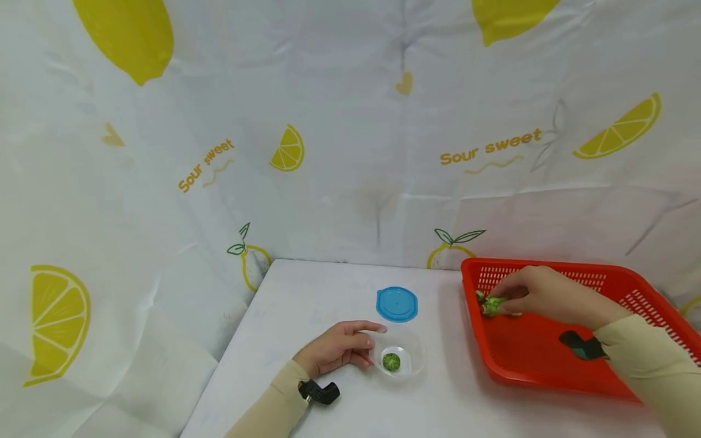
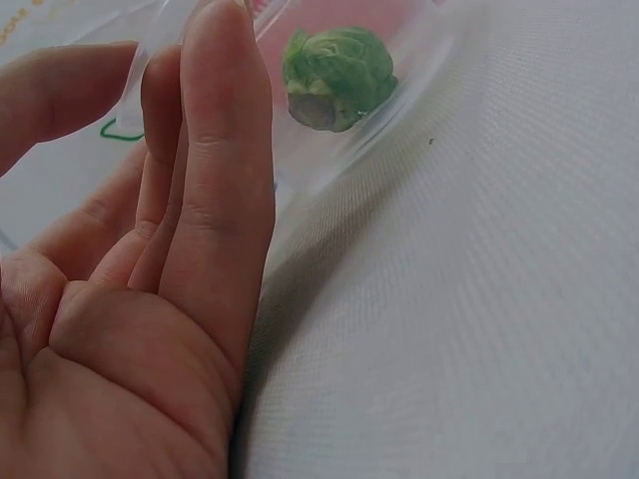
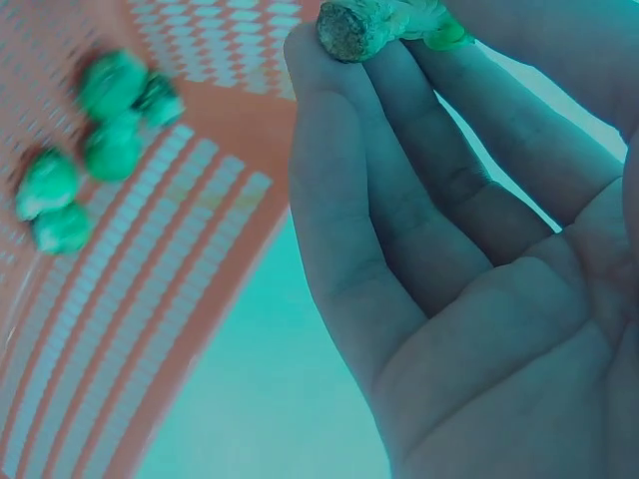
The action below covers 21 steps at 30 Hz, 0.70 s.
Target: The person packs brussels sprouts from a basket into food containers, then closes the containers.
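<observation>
My left hand [image 1: 342,348] holds the left rim of a small clear plastic container [image 1: 414,359] on the white table. One Brussels sprout [image 1: 391,362] lies inside; the left wrist view shows that sprout [image 2: 339,75] through the clear wall, its cut stem facing the hand. Over the left part of a red plastic basket [image 1: 484,353], my right hand [image 1: 542,298] reaches down. In the right wrist view, its fingertips pinch a Brussels sprout [image 3: 354,28] by the cut stem end, partly out of frame. Several other sprouts [image 3: 110,120] rest in the basket.
A blue lid [image 1: 397,304] lies flat on the table behind the container. The basket, with slotted walls, takes up the table's right side. A white cloth backdrop [image 1: 350,219] with lemon prints rises behind the table and along its left side.
</observation>
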Motion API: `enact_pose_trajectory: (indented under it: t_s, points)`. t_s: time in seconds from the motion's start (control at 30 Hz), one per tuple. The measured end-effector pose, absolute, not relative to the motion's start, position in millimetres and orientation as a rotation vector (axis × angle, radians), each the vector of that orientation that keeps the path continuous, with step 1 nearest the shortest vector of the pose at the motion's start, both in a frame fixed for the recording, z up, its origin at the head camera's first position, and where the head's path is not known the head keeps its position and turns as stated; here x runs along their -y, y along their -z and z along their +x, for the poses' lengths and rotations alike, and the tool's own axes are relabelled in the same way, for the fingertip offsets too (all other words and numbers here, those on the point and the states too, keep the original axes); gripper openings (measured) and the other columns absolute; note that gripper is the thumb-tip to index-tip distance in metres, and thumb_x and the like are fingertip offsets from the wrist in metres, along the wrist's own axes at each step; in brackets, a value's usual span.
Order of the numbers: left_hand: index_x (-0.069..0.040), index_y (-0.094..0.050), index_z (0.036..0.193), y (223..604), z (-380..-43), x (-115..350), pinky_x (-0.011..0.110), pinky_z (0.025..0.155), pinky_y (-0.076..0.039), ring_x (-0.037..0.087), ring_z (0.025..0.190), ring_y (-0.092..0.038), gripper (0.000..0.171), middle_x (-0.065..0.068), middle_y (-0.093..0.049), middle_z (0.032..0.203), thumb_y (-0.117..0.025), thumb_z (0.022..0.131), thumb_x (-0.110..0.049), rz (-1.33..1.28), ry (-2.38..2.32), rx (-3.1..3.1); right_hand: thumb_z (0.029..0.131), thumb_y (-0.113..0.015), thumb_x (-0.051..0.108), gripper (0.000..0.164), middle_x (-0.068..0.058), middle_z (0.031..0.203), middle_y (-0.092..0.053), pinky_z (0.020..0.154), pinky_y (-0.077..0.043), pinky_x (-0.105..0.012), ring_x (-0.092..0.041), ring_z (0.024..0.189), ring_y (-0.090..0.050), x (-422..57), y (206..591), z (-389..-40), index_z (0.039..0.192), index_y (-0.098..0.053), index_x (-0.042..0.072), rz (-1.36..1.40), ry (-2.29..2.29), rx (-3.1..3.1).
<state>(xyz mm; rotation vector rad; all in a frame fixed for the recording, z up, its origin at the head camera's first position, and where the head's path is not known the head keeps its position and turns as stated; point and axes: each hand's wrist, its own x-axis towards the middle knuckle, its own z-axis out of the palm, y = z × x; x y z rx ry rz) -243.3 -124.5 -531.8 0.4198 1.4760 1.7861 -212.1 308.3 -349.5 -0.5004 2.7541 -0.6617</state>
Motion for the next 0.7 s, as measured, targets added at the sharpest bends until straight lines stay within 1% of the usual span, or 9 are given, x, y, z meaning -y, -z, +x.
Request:
enact_pose_trajectory:
  t_s: [0.2,0.27,0.37,0.47,0.53,0.6,0.7]
  points:
    - [-0.011,-0.059,0.155,531.4,-243.1,124.1,0.027,0.081,-0.067,0.012,0.08,-0.075,0.048,0.001,-0.071,0.091,-0.065,0.107,-0.014,0.42,-1.788,-1.482,0.097,-0.082,0.027,0.026,0.006,0.088,-0.074,0.064,-0.056,-0.026,-0.012,0.074,-0.065,-275.5,346.7,-214.0,0.12,-0.081,0.017,-0.511,0.767,-2.7]
    - [-0.011,-0.059,0.154,531.7,-243.4,124.1,0.027,0.081,-0.067,0.012,0.079,-0.075,0.047,0.001,-0.071,0.091,-0.066,0.107,-0.014,0.414,-1.788,-1.481,0.096,-0.083,0.027,0.024,0.005,0.087,-0.073,0.062,-0.056,-0.026,-0.013,0.074,-0.065,-263.3,347.5,-215.9,0.118,-0.082,0.017,-0.515,0.787,-2.694]
    - [-0.011,-0.059,0.154,532.3,-243.9,124.3,0.027,0.081,-0.067,0.012,0.079,-0.075,0.048,0.001,-0.071,0.091,-0.066,0.107,-0.014,0.416,-1.789,-1.481,0.095,-0.084,0.026,0.024,0.004,0.095,-0.075,0.065,-0.059,-0.026,-0.015,0.08,-0.066,-246.7,349.3,-218.2,0.117,-0.083,0.017,-0.535,0.783,-2.704]
    - [-0.011,-0.059,0.154,532.3,-244.1,124.0,0.027,0.081,-0.067,0.012,0.08,-0.076,0.049,0.0,-0.072,0.092,-0.068,0.106,-0.015,0.419,-1.79,-1.477,0.094,-0.085,0.025,0.023,0.006,0.103,-0.078,0.074,-0.063,-0.028,-0.014,0.088,-0.069,-232.0,353.0,-219.5,0.116,-0.083,0.018,-0.564,0.783,-2.71]
    - [-0.011,-0.06,0.154,532.4,-244.3,123.9,0.027,0.081,-0.067,0.013,0.08,-0.076,0.049,0.001,-0.072,0.092,-0.068,0.106,-0.015,0.419,-1.791,-1.474,0.094,-0.086,0.026,0.022,0.007,0.103,-0.078,0.078,-0.064,-0.031,-0.013,0.092,-0.07,-223.0,356.2,-219.6,0.114,-0.084,0.02,-0.563,0.797,-2.7]
    - [-0.011,-0.06,0.153,532.2,-244.3,124.0,0.028,0.081,-0.067,0.013,0.08,-0.076,0.049,0.0,-0.072,0.092,-0.068,0.105,-0.016,0.417,-1.789,-1.476,0.093,-0.086,0.026,0.022,0.008,0.102,-0.079,0.082,-0.065,-0.033,-0.012,0.093,-0.071,-215.0,360.3,-219.4,0.114,-0.084,0.02,-0.596,0.811,-2.692]
    - [-0.011,-0.061,0.153,532.3,-245.0,124.1,0.028,0.081,-0.067,0.013,0.081,-0.076,0.048,0.001,-0.072,0.091,-0.069,0.105,-0.016,0.414,-1.789,-1.48,0.093,-0.087,0.026,0.021,0.007,0.101,-0.079,0.082,-0.065,-0.034,-0.011,0.092,-0.072,-203.7,367.5,-218.9,0.112,-0.084,0.018,-0.623,0.846,-2.672]
